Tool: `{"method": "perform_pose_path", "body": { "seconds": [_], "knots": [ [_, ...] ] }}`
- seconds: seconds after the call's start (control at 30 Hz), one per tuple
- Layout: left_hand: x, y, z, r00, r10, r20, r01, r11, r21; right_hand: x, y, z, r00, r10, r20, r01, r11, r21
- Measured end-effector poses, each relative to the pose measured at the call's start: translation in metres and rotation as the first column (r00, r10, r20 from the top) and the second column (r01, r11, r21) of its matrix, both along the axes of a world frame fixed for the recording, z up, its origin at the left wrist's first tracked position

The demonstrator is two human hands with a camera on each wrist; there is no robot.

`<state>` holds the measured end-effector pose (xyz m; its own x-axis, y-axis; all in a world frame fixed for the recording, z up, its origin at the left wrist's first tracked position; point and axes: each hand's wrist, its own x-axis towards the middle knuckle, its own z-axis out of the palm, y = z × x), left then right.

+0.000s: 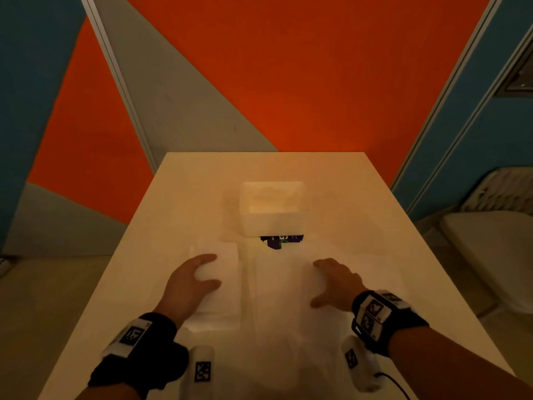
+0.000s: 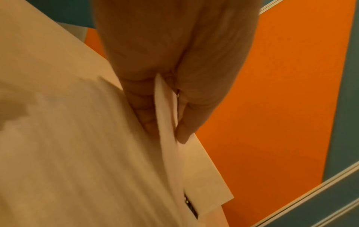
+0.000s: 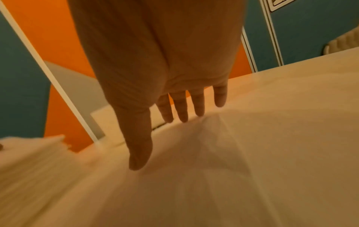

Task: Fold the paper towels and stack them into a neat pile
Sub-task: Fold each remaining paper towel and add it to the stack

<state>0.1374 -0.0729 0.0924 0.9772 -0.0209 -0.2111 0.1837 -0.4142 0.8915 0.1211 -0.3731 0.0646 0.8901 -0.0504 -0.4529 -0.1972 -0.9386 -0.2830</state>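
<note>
Stacking step: left hand [image 1: 191, 280] pinches a folded paper towel [image 2: 167, 107] over the pile [image 1: 222, 287] at nine o'clock of the flat-fingered right hand [image 1: 336, 281]; next, I judge, align edges.

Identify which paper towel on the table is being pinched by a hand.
The folded white paper towel left of the flat sheet: the left hand pinches it. The flat white sheet is only touched by the right hand's straight fingers.

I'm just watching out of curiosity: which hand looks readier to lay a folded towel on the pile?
Probably the left hand: it pinches a folded paper towel just above the pile. The right hand lies spread on an unfolded sheet.
</note>
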Motion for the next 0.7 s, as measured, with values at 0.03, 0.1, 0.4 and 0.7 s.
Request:
{"method": "perform_pose_path", "body": {
  "seconds": [0.03,0.1,0.4,0.7],
  "knots": [
    [-0.001,0.002,-0.003,1.0,0.015,-0.01,-0.015,1.0,-0.001,-0.003,0.0,-0.005,1.0,0.021,0.003,-0.021,0.999,-0.036],
    [-0.002,0.005,-0.007,0.999,0.031,-0.021,-0.031,1.0,-0.003,-0.006,0.0,-0.008,0.998,0.048,0.03,-0.045,0.995,-0.088],
    [0.003,0.008,-0.011,1.0,0.002,0.008,-0.003,0.996,0.087,0.006,0.008,-0.003,0.996,0.085,0.026,-0.08,0.984,-0.157],
    [0.002,0.004,-0.008,0.974,-0.204,0.093,0.086,0.722,0.686,0.015,0.015,0.009,1.0,-0.026,0.0,0.026,0.999,0.048]
  ]
}}
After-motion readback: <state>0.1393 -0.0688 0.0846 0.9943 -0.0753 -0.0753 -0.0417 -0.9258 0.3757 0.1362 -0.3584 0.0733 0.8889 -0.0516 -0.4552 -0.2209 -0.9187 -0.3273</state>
